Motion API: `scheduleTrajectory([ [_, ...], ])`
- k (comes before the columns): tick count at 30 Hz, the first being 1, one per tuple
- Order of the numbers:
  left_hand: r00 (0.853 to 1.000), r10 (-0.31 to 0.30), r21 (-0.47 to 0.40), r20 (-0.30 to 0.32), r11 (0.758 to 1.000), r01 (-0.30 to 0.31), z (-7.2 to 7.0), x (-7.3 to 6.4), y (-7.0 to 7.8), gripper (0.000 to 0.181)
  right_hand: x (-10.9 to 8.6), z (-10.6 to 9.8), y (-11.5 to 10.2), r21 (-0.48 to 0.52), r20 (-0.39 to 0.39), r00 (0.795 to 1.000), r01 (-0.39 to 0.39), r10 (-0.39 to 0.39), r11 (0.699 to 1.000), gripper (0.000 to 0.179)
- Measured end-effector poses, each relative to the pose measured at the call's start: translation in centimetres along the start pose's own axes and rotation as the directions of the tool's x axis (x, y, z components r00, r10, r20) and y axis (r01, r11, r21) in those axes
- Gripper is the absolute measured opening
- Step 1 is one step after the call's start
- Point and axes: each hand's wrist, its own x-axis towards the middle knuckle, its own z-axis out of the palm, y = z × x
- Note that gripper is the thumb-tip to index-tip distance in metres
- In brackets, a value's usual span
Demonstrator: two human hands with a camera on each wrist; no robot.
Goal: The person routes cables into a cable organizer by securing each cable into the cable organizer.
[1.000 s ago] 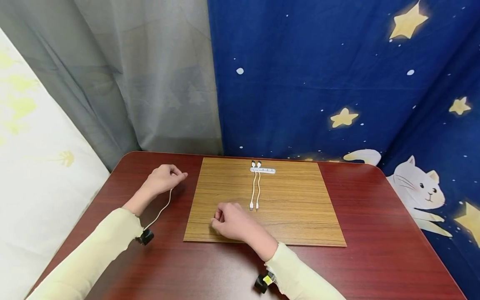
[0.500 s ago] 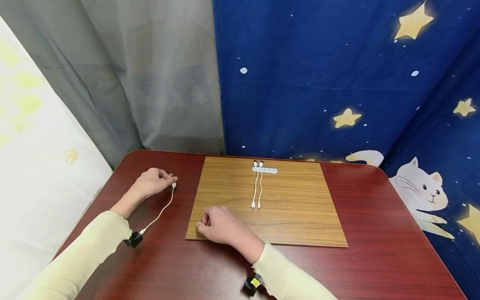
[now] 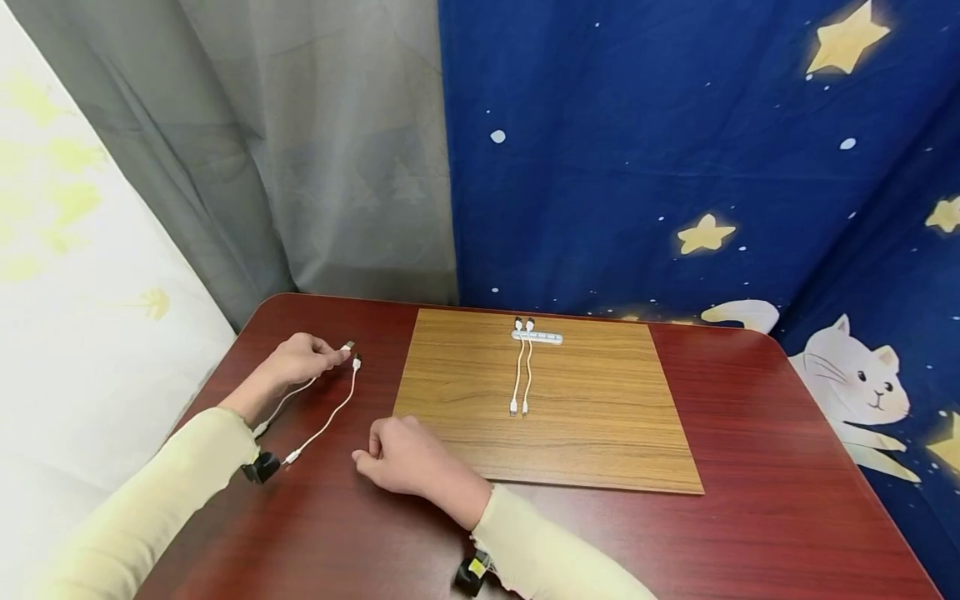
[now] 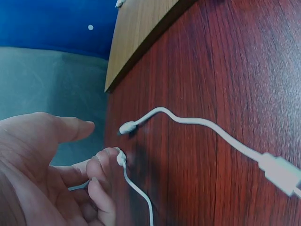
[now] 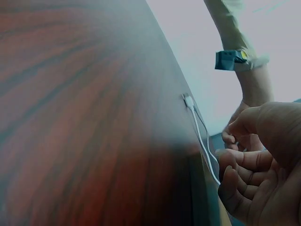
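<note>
Blue star-printed cloth (image 3: 600, 167) hangs behind a dark red table (image 3: 780, 433) where, left of a wooden board (image 3: 600, 417), one white cable (image 4: 136, 189) runs slantwise from near left to far right, its far plug (image 3: 347, 347) pointing away from the person and slightly rightward, and a second cable (image 4: 193, 120) lies beside it on a similar slant. At that far plug is the left hand (image 3: 302, 358), thumb clear of its loosely bent fingers, whose tips meet the plug, though I can't tell how firmly. Loosely curled and empty, the right hand (image 3: 405, 454) is by the board's near left corner.
</note>
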Motion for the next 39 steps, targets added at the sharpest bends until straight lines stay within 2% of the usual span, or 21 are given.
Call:
scheduleTrajectory([
  [7,1.000,0.019,-0.015,0.025,1.000,-0.019,-0.3,0.3,-0.6,0.037,0.5,1.2,-1.4,-0.025,0.025,1.000,0.009,-0.008,1.000,0.035],
  [20,0.999,0.036,0.121,0.018,0.992,-0.038,-0.7,1.4,-0.5,0.035,1.9,2.7,-3.6,-0.050,0.059,0.998,-0.030,0.032,0.998,0.040],
  [29,0.997,0.063,0.211,0.047,0.975,-0.071,-0.8,2.5,-0.3,0.035,2.9,3.9,-5.3,-0.118,0.115,0.991,-0.059,0.073,0.991,0.056],
  [33,0.996,0.063,0.236,0.062,0.969,-0.076,-0.9,2.7,0.0,0.040,3.4,4.4,-5.5,-0.131,0.107,0.989,-0.086,0.100,0.988,0.056],
  [39,0.994,0.067,0.256,0.091,0.963,-0.088,-0.9,3.0,0.2,0.048,4.3,5.3,-5.9,-0.203,0.088,0.986,-0.120,0.140,0.972,0.056],
])
